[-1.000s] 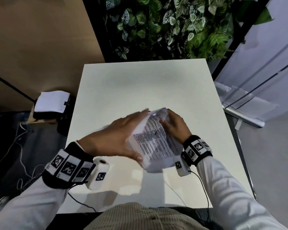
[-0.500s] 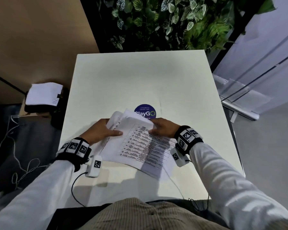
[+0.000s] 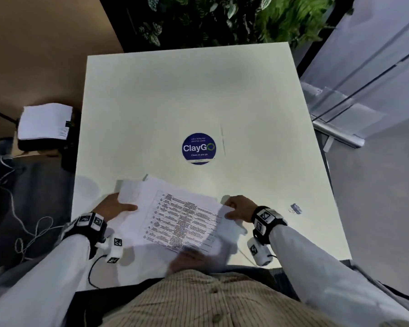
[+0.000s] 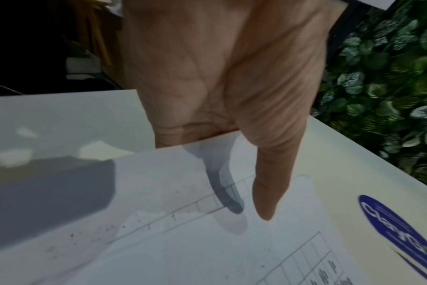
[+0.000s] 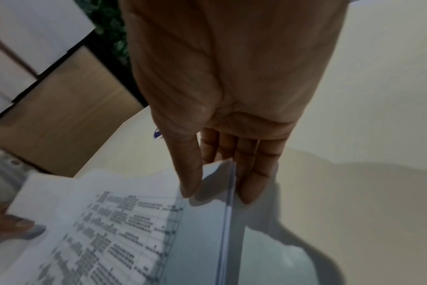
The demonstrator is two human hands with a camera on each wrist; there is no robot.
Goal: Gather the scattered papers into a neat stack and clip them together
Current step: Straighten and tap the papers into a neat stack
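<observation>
A stack of printed papers point(image 3: 175, 220) lies low over the near part of the white table point(image 3: 175, 90), its sheets slightly fanned at the far left corner. My left hand point(image 3: 118, 206) grips the stack's left edge, thumb point(image 4: 268, 192) on top and fingers hidden underneath. At the right edge my right hand point(image 3: 232, 210) pinches the stack, with the thumb point(image 5: 188, 173) above and the fingers point(image 5: 251, 183) below. A small binder clip point(image 3: 296, 208) lies on the table to the right of my right wrist, untouched.
A round blue ClayGo sticker point(image 3: 198, 148) marks the table's middle. A leafy plant wall point(image 3: 222, 17) stands behind the far edge. Off the left side, a white pad point(image 3: 45, 121) sits on a black box, with cables point(image 3: 21, 220) on the floor. Glass panels point(image 3: 364, 67) stand right.
The papers, held up on edge a second ago, have come down flat and nearer my body. Both hands have slid to opposite side edges, and the sticker is now uncovered.
</observation>
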